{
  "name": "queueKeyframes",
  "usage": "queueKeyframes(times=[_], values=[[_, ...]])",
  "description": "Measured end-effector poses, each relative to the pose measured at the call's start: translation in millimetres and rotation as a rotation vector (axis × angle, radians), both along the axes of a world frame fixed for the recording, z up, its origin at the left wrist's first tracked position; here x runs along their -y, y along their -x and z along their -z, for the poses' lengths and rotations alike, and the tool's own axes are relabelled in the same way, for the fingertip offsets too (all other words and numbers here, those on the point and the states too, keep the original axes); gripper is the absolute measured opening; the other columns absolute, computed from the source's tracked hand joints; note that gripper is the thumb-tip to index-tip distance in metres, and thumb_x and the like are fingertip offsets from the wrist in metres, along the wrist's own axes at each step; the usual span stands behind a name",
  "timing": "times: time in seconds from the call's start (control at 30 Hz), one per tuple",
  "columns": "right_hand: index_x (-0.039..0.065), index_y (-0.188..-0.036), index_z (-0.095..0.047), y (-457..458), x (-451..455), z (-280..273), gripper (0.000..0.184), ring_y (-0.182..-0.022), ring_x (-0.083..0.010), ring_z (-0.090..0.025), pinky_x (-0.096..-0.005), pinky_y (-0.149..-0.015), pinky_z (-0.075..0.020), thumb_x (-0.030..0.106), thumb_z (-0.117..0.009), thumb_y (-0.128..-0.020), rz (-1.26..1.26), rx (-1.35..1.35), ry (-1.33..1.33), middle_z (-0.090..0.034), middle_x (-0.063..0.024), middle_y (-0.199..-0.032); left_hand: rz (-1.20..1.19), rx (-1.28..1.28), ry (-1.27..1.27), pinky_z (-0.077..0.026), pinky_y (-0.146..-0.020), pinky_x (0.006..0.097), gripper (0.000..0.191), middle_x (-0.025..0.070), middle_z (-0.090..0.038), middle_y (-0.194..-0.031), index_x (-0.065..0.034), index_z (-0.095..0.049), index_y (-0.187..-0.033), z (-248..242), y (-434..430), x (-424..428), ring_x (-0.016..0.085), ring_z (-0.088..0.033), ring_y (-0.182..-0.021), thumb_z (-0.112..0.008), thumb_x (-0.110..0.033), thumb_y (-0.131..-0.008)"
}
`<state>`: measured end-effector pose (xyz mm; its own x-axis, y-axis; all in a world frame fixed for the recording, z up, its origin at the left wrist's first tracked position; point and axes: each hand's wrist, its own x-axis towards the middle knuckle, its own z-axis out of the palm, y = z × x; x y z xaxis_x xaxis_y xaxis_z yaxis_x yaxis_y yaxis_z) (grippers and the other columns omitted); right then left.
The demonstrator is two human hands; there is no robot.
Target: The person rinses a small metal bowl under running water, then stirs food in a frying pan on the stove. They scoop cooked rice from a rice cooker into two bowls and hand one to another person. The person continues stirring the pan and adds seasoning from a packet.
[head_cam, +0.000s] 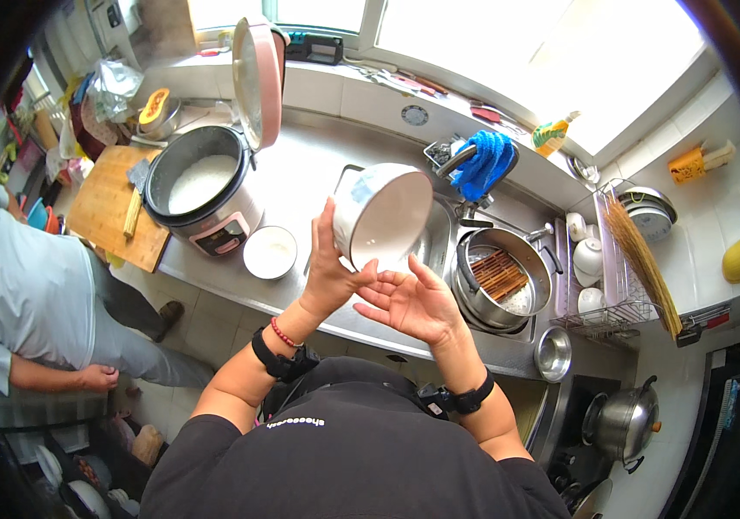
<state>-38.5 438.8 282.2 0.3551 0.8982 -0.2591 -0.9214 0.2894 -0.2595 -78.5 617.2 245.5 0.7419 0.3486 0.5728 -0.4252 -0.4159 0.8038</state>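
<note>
My left hand (337,259) grips a large white ceramic bowl (391,214) by its side and rim, tilted with its pale inside facing right and down. Just below the rim is my right hand (412,301), palm up with spread fingers, holding nothing. Left of the bowl stands a small white bowl (271,252) with something white in it. Beyond that, a rice cooker (204,188) with its pink lid (266,84) raised holds a white mass that looks like rice or porridge. At the right, a steel pot (506,276) contains a brown slatted rack.
A sink basin (436,227) lies behind the hands, its faucet draped with a blue cloth (483,165). A wooden cutting board (110,207) overhangs the counter at left, near another person (39,292). Dish rack (604,311) and steel bowl (552,353) are at right.
</note>
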Motion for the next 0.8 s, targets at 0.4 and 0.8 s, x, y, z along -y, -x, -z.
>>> queueKeyframes(times=[0.4, 0.8], values=[[0.003, -0.137, -0.045, -104.8, 67.8, 15.4, 0.052, -0.109, -0.0127, -0.049, -0.0364, -0.093, -0.0437, 0.015, -0.066, -0.092, 0.682, 0.746, 0.594, -0.050, -0.0041, -0.126, 0.940, -0.331, 1.801, -0.054, -0.098, 0.0444, 0.067, 0.0292, -0.031, -0.143, 0.0019, -0.031, -0.144, -23.9, -0.2, -45.0, 0.045, -0.042, -0.124, -0.054, -0.024, -0.087], [0.000, -0.138, -0.044, -37.1, 0.4, -12.8, 0.051, -0.122, -0.0224, -0.052, -0.0328, -0.101, -0.0438, 0.017, -0.064, -0.094, 0.593, 1.141, 0.393, -0.056, -0.0151, -0.131, 0.648, -0.442, 0.866, -0.056, -0.086, 0.0394, 0.058, 0.0222, -0.044, -0.141, -0.0001, -0.034, -0.144, -49.7, 56.5, -39.7, 0.044, -0.045, -0.126, -0.039, -0.037, -0.099]])
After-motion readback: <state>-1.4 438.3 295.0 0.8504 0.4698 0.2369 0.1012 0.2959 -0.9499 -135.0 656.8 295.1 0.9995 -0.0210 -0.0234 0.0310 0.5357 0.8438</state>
